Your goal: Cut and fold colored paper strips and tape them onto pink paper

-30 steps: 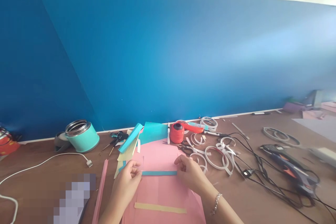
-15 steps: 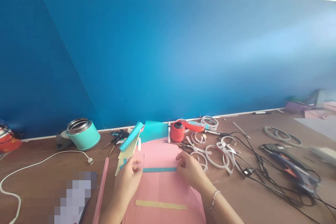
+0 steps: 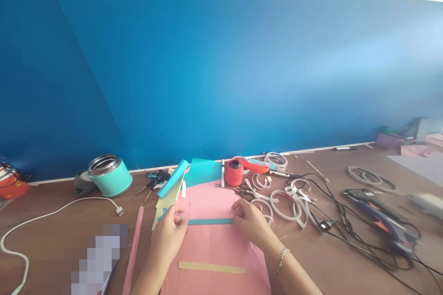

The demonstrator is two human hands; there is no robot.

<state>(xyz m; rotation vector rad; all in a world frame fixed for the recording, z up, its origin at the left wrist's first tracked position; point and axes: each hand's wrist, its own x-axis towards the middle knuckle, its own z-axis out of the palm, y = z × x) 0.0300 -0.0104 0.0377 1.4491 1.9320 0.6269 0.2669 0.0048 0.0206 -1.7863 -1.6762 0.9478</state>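
Observation:
Pink paper (image 3: 214,246) lies in front of me, with a yellow strip (image 3: 212,267) across its lower part. Farther up, a narrow blue paper strip (image 3: 210,221) runs crosswise over the pink sheet. My left hand (image 3: 172,230) has its fingers closed at the strip's left end. At the right end, my right hand (image 3: 249,219) pinches the strip between thumb and fingertips. The fingers cover both ends of the strip. Beyond the hands lie a rolled turquoise paper (image 3: 173,179), a flat turquoise sheet (image 3: 204,171) and pale yellow paper (image 3: 168,199).
A turquoise metal-rimmed container (image 3: 110,177) and a white USB cable (image 3: 69,203) are on the left. A red roll (image 3: 234,173), white curled strips (image 3: 285,205), black cables (image 3: 349,221) and a dark corded tool (image 3: 387,228) lie to the right. A blue wall (image 3: 221,64) stands behind the table.
Hardly anything differs. Both hands stay at the ends of the blue strip, and the strip and papers appear very slightly higher in view.

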